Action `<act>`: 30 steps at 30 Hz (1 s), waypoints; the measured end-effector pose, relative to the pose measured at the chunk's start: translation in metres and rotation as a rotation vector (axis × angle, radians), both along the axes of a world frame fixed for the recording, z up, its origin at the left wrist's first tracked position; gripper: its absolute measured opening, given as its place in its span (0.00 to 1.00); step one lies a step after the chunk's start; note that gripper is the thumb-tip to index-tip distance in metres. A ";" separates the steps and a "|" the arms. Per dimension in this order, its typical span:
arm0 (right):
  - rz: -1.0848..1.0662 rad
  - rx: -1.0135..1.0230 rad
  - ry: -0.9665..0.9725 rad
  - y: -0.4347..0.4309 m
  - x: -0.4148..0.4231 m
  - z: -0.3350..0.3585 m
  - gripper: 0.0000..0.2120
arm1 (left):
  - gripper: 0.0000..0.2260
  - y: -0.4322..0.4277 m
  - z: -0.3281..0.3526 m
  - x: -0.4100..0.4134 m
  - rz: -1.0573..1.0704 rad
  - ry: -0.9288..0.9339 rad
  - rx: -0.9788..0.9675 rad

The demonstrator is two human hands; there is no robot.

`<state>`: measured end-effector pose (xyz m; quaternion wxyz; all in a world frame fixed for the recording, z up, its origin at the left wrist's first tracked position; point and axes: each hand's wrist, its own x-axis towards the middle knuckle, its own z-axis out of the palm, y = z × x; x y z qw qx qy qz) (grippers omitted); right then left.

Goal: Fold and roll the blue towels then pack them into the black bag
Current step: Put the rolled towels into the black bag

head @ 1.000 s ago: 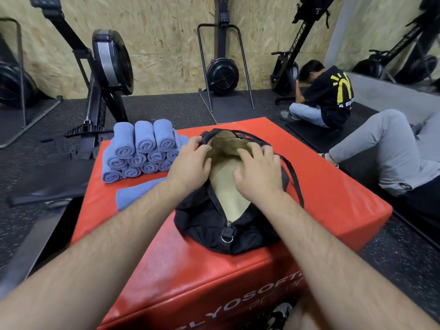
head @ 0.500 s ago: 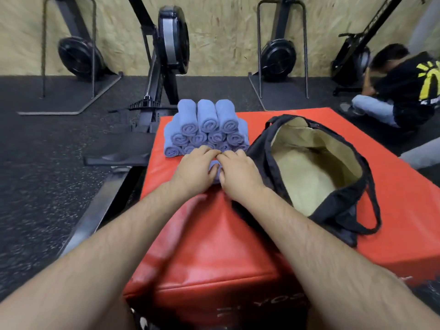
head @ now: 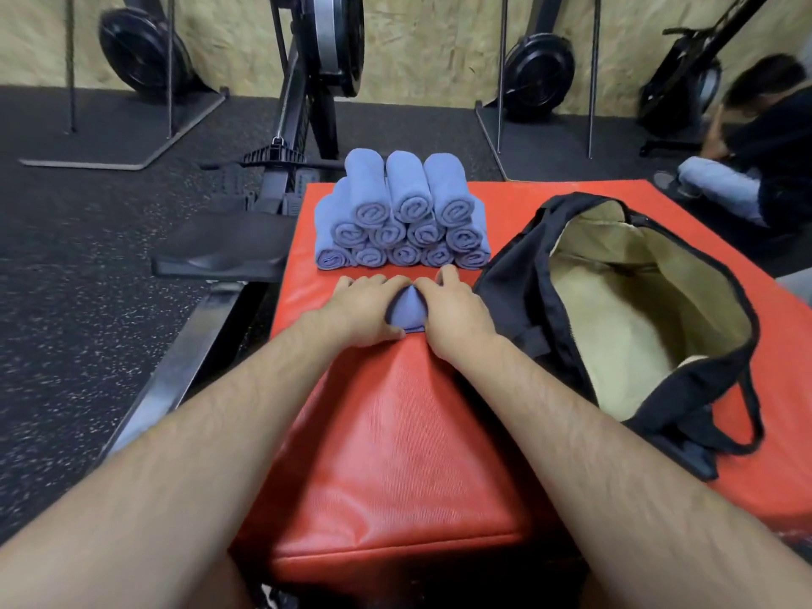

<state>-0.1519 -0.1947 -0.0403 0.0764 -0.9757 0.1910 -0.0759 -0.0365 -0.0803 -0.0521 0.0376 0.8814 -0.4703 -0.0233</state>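
The blue towel [head: 406, 313] lies on the red padded box [head: 395, 432], near the box's left half, between the stack of rolled towels [head: 404, 217] behind it and the viewer. We see only a small humped patch of it between the two hands; the rest is covered.

The left hand [head: 362, 310] lies over the towel's left part, fingers together and bent down over the cloth, thumb tucked against its near edge. The right hand [head: 457, 316] covers the right part in the same way, fingers together and curved over the cloth; we cannot see its thumb. The fingertips of the two hands nearly meet at the towel's far edge.

One second ago both hands were at the mouth of the black bag [head: 518, 283]. Half a second ago they had already come to the towel and hid almost all of it, so the hump showing between them is new.

The stack stands as before, in three tiers with the spiral ends facing us. The bag lies just right of the hands, its mouth still gaping and its tan lining exposed.

Beyond the box are rowing machines [head: 325, 50] on a dark floor, and a seated person [head: 773, 138] at the far right.
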 end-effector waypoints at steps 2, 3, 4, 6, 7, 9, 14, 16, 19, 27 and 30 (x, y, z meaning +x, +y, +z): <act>-0.057 0.008 -0.088 0.004 -0.002 0.004 0.15 | 0.30 0.002 -0.001 -0.001 0.013 0.018 -0.080; -0.076 0.008 -0.128 0.006 -0.003 0.007 0.15 | 0.29 0.003 0.001 -0.001 0.019 0.040 -0.143; -0.088 0.042 -0.170 0.008 -0.005 0.010 0.14 | 0.28 0.004 0.004 -0.002 0.027 0.058 -0.206; -0.122 0.251 -0.284 0.011 -0.008 0.019 0.15 | 0.27 0.005 0.015 -0.009 0.052 0.033 -0.319; -0.149 0.382 -0.353 0.013 -0.010 0.024 0.16 | 0.26 0.005 0.023 -0.015 0.068 -0.006 -0.373; -0.190 0.580 -0.470 0.015 -0.016 0.033 0.19 | 0.28 0.005 0.035 -0.032 0.074 0.007 -0.478; -0.215 0.784 -0.557 0.008 -0.045 0.053 0.31 | 0.41 0.005 0.060 -0.081 -0.139 0.398 -0.638; -0.190 0.787 -0.511 -0.002 -0.064 0.065 0.34 | 0.35 0.006 0.068 -0.094 -0.235 0.455 -0.645; -0.092 0.688 -0.434 -0.018 -0.097 0.084 0.28 | 0.26 0.005 0.086 -0.106 -0.331 0.258 -0.685; 0.001 0.014 -0.215 -0.049 -0.174 0.125 0.25 | 0.20 -0.046 0.137 -0.129 -0.490 -0.252 -0.291; -0.030 -0.074 -0.204 -0.068 -0.188 0.119 0.23 | 0.17 -0.072 0.138 -0.139 -0.495 -0.251 -0.227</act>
